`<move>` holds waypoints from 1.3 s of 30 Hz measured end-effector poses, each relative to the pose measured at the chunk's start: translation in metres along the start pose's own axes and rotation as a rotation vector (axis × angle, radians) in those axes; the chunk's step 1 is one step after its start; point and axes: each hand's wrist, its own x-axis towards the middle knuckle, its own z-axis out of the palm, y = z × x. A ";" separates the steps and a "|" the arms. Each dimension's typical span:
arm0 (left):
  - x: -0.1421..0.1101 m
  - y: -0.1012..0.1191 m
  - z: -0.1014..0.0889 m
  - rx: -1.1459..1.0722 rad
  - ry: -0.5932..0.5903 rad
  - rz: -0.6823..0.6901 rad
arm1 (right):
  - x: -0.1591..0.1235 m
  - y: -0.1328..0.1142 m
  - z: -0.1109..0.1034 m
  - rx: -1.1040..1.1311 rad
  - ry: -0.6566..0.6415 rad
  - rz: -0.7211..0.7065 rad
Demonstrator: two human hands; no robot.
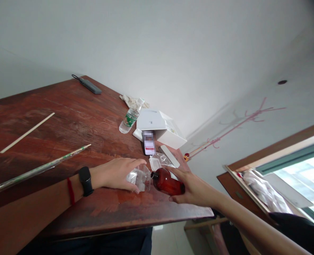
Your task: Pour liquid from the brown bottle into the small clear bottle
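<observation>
My left hand is closed around a clear plastic cup, its thumb and fingers on opposite sides near the table's front edge. In my right hand lies a reddish-brown bottle, tilted nearly flat. The bottle's dark neck points left and meets the rim of the cup. Whether liquid runs between them I cannot tell. Just behind the cup sits a small white lid-like piece beside some clear plastic packaging.
A phone leans by a white box. A labelled water bottle stands near a cloth. Leftward lie a thin stick, a wrapped bundle of sticks and a grey device. A pink coat rack stands right.
</observation>
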 end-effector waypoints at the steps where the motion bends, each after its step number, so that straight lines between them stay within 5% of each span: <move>1: 0.000 0.000 0.000 0.002 0.001 0.004 | 0.000 0.000 0.000 -0.002 0.002 0.001; 39: 0.001 -0.001 -0.001 0.003 -0.018 -0.011 | 0.000 0.002 -0.001 0.009 0.023 -0.055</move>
